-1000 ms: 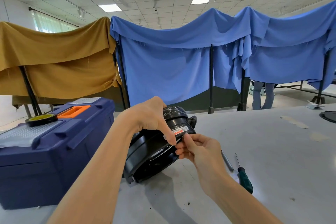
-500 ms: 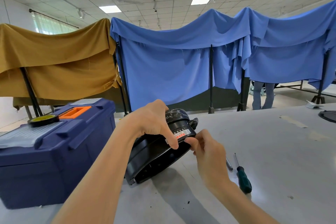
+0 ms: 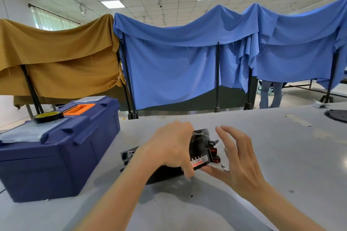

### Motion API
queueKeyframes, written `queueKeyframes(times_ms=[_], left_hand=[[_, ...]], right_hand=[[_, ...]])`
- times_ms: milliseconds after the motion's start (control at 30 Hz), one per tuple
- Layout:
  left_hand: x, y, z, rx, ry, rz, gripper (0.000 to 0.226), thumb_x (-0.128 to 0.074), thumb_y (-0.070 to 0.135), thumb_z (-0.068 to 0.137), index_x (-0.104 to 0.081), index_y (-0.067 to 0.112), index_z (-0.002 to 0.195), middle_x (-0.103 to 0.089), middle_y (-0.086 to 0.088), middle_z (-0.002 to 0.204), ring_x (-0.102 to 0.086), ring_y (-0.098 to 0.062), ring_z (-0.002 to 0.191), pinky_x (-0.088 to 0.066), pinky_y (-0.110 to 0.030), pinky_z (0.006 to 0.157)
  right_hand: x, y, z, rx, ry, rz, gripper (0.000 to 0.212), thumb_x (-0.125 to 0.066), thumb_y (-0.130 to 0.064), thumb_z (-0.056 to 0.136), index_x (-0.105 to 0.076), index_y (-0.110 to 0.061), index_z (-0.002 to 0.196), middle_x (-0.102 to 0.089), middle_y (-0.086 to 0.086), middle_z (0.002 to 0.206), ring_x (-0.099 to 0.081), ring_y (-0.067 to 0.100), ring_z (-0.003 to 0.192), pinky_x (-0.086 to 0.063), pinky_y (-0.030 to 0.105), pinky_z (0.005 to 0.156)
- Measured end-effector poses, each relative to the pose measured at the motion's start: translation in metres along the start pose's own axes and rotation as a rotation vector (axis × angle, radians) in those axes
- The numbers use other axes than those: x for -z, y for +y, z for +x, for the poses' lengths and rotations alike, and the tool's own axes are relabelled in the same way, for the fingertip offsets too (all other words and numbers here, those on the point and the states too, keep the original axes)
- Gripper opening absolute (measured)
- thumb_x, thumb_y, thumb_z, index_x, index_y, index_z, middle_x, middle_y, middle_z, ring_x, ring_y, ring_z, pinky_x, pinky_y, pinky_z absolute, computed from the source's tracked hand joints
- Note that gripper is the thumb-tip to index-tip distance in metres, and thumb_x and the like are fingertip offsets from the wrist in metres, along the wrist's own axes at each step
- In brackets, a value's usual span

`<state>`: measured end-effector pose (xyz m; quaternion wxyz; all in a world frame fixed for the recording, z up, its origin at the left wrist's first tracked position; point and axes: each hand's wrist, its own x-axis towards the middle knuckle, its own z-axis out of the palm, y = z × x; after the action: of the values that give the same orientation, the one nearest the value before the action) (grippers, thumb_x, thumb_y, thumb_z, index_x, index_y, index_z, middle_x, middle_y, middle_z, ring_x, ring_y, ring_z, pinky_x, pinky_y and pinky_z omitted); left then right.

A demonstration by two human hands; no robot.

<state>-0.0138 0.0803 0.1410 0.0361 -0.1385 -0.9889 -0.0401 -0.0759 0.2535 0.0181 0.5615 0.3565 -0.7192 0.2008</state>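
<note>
The left hand point(image 3: 169, 148) curls over the black plastic appliance housing with the red-and-white label point(image 3: 201, 149), gripping it from above and pinning it to the grey tabletop point(image 3: 272, 184). The right hand point(image 3: 238, 157) is spread, fingers straight, holding nothing, its thumb at the housing's lower edge. Two small metal screws point(image 3: 223, 165) lie just beside it. This looks like steadying the unit mid-disassembly. Next, I'd judge, the right hand must settle on the casing or fetch a tool while the left holds firm. A dark blue plastic toolbox point(image 3: 56, 155) stands near, to the left.
</note>
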Motion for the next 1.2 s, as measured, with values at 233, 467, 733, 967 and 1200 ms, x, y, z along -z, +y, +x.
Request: queueKeyframes(times_ms=[233,467,733,967,1200], left_hand=[[-0.032,0.021,-0.016,-0.043,0.017,0.255,0.058,-0.084,0.033,0.063,-0.044,0.017,0.103,-0.04,0.004,0.096,-0.043,-0.019,0.082,-0.035,-0.033,0.066],[-0.061,0.016,-0.029,-0.041,-0.055,0.18,0.043,-0.077,0.039,0.077,-0.052,0.013,0.1,-0.038,0.003,0.095,-0.04,-0.019,0.082,-0.03,-0.031,0.064],[-0.062,-0.015,-0.029,-0.119,-0.259,-0.079,0.069,-0.059,0.077,0.071,-0.068,0.015,0.101,-0.053,-0.005,0.104,-0.052,-0.023,0.095,-0.046,-0.042,0.081],[-0.074,-0.023,-0.022,-0.157,-0.246,-0.207,0.058,-0.073,0.06,0.073,-0.068,0.024,0.118,-0.043,-0.001,0.107,-0.044,-0.018,0.101,-0.044,-0.041,0.09],[-0.095,-0.018,-0.024,-0.194,-0.102,-0.276,0.039,-0.064,0.052,0.084,-0.07,0.022,0.108,-0.04,0.006,0.1,-0.037,-0.007,0.095,-0.042,-0.037,0.089]], right_hand=[[0.001,0.002,-0.027,0.165,-0.144,0.025,0.088,-0.064,-0.049,0.089,-0.023,0.003,0.146,-0.039,0.02,0.149,-0.039,0.033,0.14,-0.038,0.055,0.109],[-0.002,0.003,-0.048,0.346,-0.171,-0.059,0.08,-0.076,-0.04,0.084,-0.04,0.004,0.139,-0.057,0.021,0.134,-0.053,0.035,0.128,-0.047,0.051,0.097],[0.002,0.003,-0.058,0.449,-0.198,-0.099,0.072,-0.071,-0.046,0.087,-0.046,0.0,0.137,-0.067,0.015,0.122,-0.062,0.031,0.118,-0.052,0.042,0.084],[0.008,0.007,-0.05,0.481,-0.28,-0.054,0.067,-0.068,-0.047,0.09,-0.047,-0.001,0.134,-0.071,0.012,0.109,-0.065,0.03,0.11,-0.055,0.035,0.086],[0.015,0.015,-0.057,0.362,-0.349,-0.014,0.053,-0.058,-0.045,0.096,-0.048,-0.005,0.13,-0.068,0.012,0.109,-0.058,0.027,0.116,-0.049,0.026,0.085]])
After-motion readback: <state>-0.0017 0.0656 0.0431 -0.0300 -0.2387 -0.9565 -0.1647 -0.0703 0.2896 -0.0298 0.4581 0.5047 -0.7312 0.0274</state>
